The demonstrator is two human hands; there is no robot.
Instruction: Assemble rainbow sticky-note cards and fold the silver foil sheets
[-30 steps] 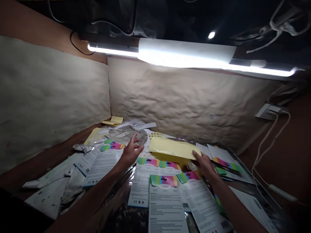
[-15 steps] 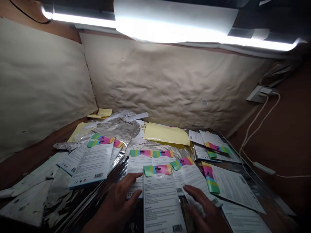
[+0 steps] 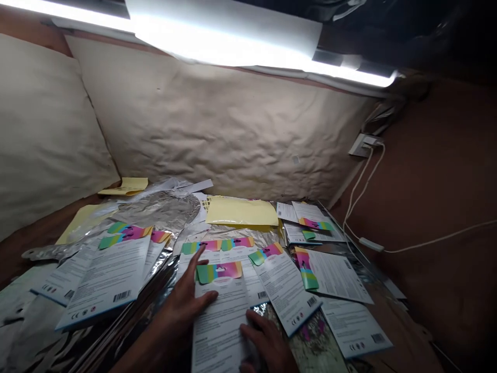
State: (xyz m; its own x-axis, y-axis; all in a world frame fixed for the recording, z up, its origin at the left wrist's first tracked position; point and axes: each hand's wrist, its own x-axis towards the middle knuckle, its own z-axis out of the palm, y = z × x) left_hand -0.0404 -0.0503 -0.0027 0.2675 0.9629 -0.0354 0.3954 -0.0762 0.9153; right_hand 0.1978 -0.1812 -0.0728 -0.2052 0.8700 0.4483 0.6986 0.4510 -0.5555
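A white printed card [image 3: 219, 321] lies flat and nearly lengthwise to the person, its lower end running out of view. Small dark text fills its face, and a rainbow header [image 3: 219, 272] in green, yellow and pink, with a dark hang slot, tops it. The left hand [image 3: 186, 305] rests open on the card's left edge, fingers spread, with the thumb on the printed face and the index finger reaching up beside the header. The right hand [image 3: 266, 344] lies at the card's lower right edge, its fingers [image 3: 252, 331] slightly curled, just beside a second card [image 3: 285, 287] set at a slant.
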